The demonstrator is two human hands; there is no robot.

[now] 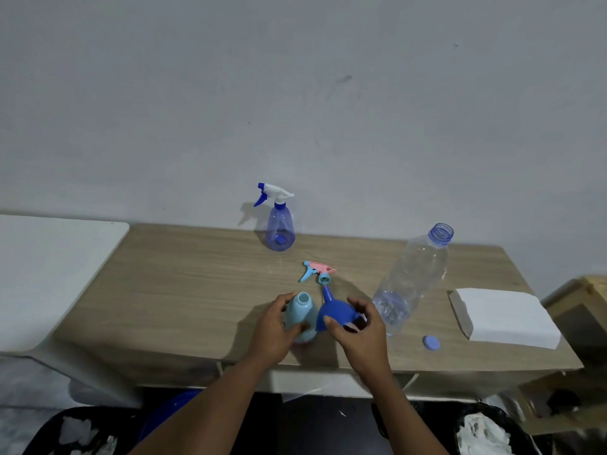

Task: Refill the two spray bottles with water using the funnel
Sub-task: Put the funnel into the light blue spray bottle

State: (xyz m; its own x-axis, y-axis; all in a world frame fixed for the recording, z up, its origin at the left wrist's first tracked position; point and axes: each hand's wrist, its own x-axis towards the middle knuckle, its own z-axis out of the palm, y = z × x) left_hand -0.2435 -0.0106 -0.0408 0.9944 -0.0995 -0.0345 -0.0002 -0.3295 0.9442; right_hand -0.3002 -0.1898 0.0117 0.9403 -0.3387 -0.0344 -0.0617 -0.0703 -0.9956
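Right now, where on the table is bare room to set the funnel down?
The table is bare on its left, from edge to left hand and spray bottle. Also free: back strip between spray bottle and water bottle. Crowded on the right: trigger head, water bottle, cap, white box.

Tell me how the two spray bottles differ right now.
The clear blue bottle has its trigger head on; the light blue bottle is open-necked. The clear blue bottle stands untouched farther back; the light blue bottle is gripped by the left hand. Both stand upright.
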